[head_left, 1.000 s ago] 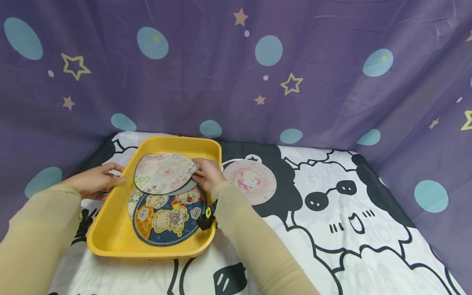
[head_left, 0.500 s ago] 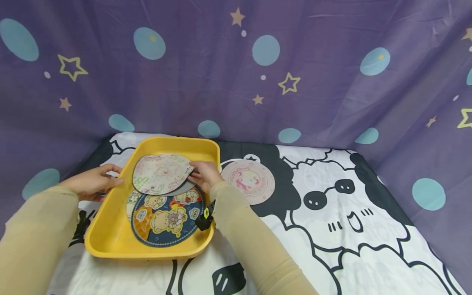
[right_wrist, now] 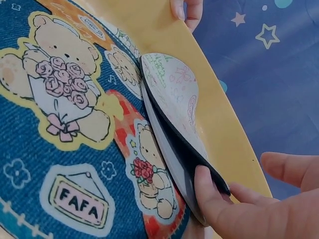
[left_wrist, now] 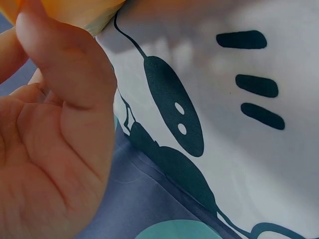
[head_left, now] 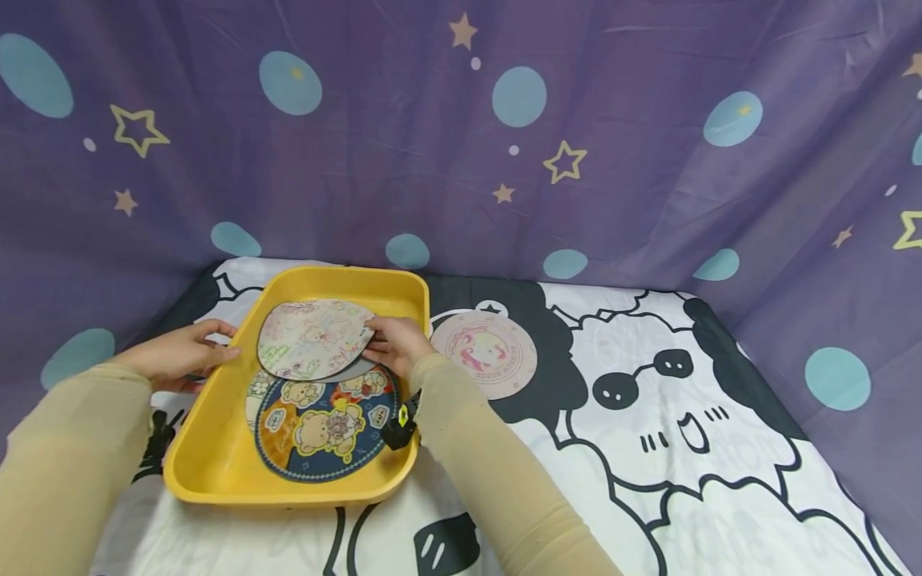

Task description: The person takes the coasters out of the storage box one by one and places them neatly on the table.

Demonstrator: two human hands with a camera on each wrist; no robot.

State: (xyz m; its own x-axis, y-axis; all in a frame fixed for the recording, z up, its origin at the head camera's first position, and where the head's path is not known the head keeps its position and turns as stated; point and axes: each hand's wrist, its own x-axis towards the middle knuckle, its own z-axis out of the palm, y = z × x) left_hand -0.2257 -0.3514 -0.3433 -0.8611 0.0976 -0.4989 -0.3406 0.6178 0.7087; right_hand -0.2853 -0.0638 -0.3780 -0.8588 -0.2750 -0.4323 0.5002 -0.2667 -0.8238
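A pale floral round mouse pad [head_left: 313,340] lies in the yellow tray [head_left: 216,456], its right edge lifted. My right hand [head_left: 398,342] pinches that raised edge; in the right wrist view the pad's black underside [right_wrist: 172,134] shows. Beneath it lies a grey pad [head_left: 353,370], mostly covered. A navy round mouse pad with bears [head_left: 324,436] lies nearer the tray's front, over another pale pad [head_left: 254,392]. At the tray's left rim is my left hand [head_left: 176,352], thumb against the rim and fingers outside. The left wrist view shows its palm [left_wrist: 55,149].
To the right of the tray, a pink round mouse pad [head_left: 485,354] lies on the black and white cartoon cloth [head_left: 691,432]. A purple curtain with stars and dots [head_left: 432,160] hangs behind. A black band [head_left: 401,428] is on my right wrist.
My right hand has shifted slightly left and come onto the pale pad's edge. The view has drifted a little; the left hand and tray otherwise look the same.
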